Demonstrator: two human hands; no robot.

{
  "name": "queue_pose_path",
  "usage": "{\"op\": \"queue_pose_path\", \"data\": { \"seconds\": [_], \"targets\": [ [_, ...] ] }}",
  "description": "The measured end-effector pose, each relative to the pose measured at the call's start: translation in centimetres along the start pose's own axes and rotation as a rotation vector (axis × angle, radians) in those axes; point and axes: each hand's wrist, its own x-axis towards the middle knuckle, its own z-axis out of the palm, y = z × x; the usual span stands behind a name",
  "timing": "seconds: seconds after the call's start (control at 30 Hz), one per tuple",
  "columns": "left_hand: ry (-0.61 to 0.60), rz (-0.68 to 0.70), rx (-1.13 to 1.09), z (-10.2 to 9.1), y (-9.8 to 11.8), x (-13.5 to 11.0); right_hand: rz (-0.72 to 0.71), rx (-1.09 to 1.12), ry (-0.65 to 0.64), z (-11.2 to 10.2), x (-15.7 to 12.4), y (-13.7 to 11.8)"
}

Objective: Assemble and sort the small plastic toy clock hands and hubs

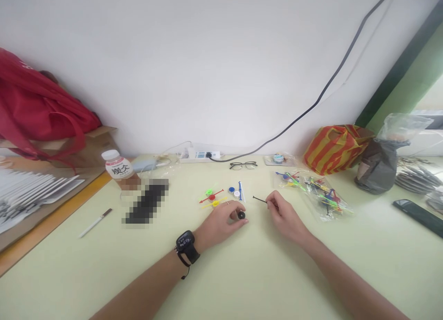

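Observation:
My left hand is closed on a small round black plastic disc, pinched between thumb and fingers just above the table. A thin black arrow-shaped stick juts leftward from my right hand, whose fingertips pinch its end. The two black parts are apart. Just beyond my left hand lie green, red and yellow discs, with arrows through the red and yellow ones. Beside them are a loose blue disc, a white disc, a blue arrow and a white arrow.
Clear bags of coloured arrow parts lie right of my right hand. Glasses and a power strip sit near the wall. On the left are a bottle and a pen; a phone lies far right.

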Motion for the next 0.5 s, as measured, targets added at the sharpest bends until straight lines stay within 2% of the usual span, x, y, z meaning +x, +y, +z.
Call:
{"op": "queue_pose_path", "data": {
  "seconds": [0.13,0.27,0.5],
  "targets": [
    [-0.012,-0.122,-0.304,-0.1,-0.4,0.4,0.017,0.198,-0.033,0.2,-0.3,-1.3],
    [-0.045,-0.195,-0.549,-0.4,-0.5,0.7,-0.038,0.322,-0.093,0.4,-0.4,-2.5],
    [-0.077,-0.162,-0.633,-0.8,0.4,0.5,-0.111,0.404,-0.195,1.1,-1.1,-3.3]
  ]
}}
